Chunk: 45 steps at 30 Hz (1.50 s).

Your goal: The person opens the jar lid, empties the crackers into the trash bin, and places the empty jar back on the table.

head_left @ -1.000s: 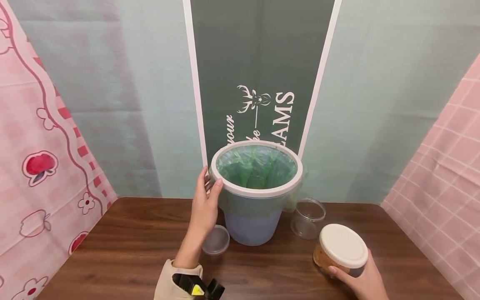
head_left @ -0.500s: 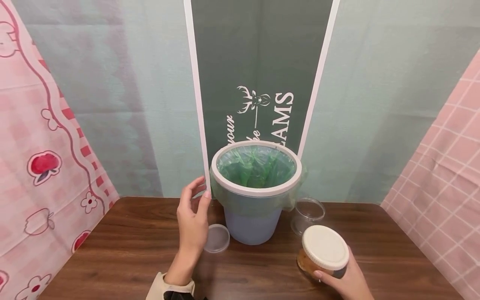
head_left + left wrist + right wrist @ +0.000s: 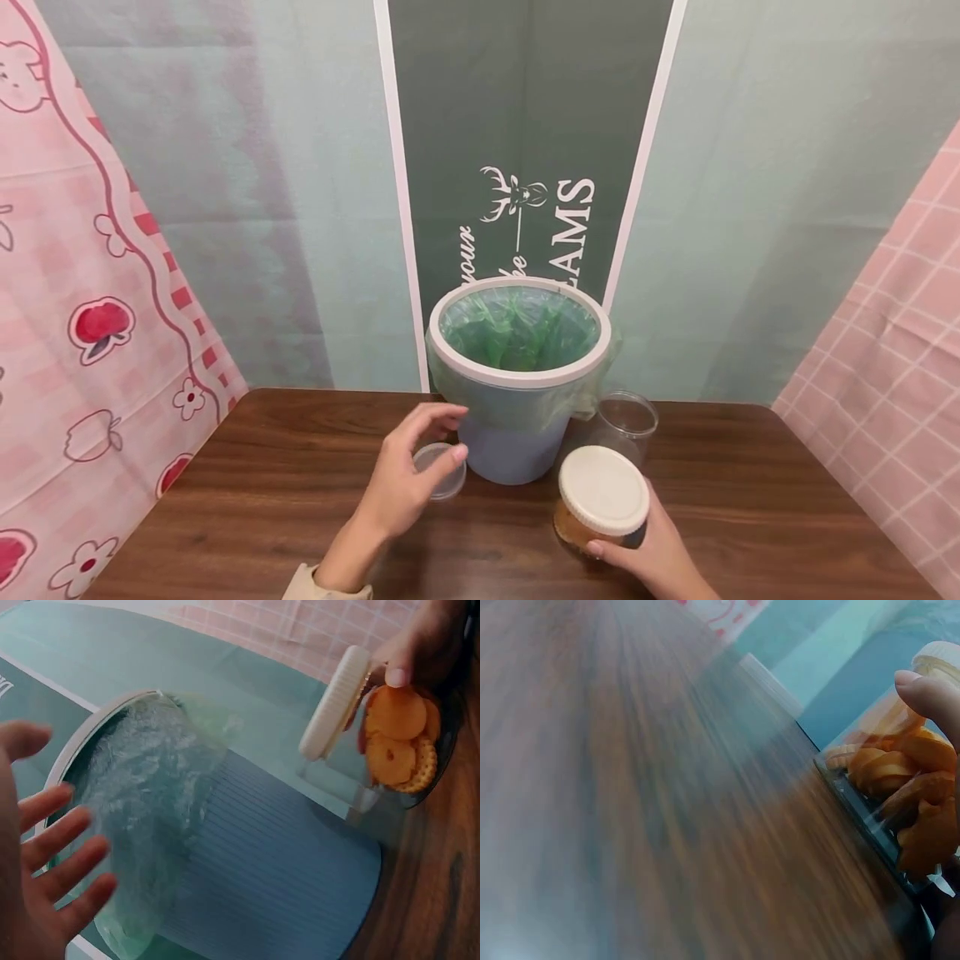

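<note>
My right hand (image 3: pixel 660 554) grips a clear jar (image 3: pixel 577 531) with a ribbed cream lid (image 3: pixel 603 490), its thumb across the near side. Orange-brown cookies (image 3: pixel 397 739) fill the jar's lower part, above a dark base, as the left wrist view shows. Low over the table, my left hand (image 3: pixel 401 471) has its fingers relaxed and spread, with nothing between them. It overlaps a clear round lid (image 3: pixel 444 473) in the head view. Just beyond both hands stands a blue bin (image 3: pixel 513 446) with a white rim ring and a green bag liner (image 3: pixel 525 329).
A clear open container (image 3: pixel 630 414) stands to the right of the bin, partly behind the jar. The dark wooden table (image 3: pixel 292 467) ends at a green cloth backdrop (image 3: pixel 720 208). Pink patterned cloths (image 3: pixel 97 217) hang at both sides.
My left hand has come away from the bin's rim and lowered toward the clear lid. The right hand has slid the jar left, toward the bin's front.
</note>
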Each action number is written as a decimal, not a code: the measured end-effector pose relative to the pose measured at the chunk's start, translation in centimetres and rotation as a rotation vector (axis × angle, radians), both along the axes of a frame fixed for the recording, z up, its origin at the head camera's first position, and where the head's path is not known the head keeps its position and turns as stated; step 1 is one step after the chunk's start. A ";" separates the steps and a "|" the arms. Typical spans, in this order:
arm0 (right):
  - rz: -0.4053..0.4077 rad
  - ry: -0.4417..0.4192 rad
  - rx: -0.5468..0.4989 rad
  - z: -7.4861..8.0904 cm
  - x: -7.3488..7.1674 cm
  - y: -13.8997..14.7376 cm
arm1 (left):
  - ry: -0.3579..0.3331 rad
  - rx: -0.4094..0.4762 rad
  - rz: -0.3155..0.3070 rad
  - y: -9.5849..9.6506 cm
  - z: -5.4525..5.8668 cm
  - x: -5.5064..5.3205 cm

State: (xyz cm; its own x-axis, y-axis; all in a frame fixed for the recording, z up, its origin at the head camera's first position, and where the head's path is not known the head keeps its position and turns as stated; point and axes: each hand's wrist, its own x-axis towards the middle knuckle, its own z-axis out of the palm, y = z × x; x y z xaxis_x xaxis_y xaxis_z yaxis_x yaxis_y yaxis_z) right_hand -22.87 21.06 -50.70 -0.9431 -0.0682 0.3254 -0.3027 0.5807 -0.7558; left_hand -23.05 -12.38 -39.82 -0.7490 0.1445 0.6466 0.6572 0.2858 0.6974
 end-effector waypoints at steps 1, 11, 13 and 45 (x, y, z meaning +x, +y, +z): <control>0.014 -0.008 0.000 0.0 -0.1 -0.2 | -0.006 -0.040 -0.028 0.0 -0.2 0.0; 0.223 -0.017 -0.095 -0.4 -0.8 -2.3 | -0.198 -0.345 -0.209 1.6 -1.5 0.3; 0.273 -0.017 -0.121 -0.4 -0.9 -2.7 | -0.237 -0.368 -0.236 1.9 -1.8 0.2; 0.658 0.005 -0.171 -0.3 -2.8 -6.4 | -0.292 -0.420 -0.195 2.7 -4.8 -0.5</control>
State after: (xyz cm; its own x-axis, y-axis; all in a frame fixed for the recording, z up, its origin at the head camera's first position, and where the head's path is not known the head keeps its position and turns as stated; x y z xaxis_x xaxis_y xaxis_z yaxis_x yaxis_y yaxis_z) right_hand -25.66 14.63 -51.02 -0.7214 -0.5743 0.3868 -0.5557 0.1468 -0.8183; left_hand -23.53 -9.67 -44.66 -0.8222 0.4999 0.2723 0.5220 0.4714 0.7108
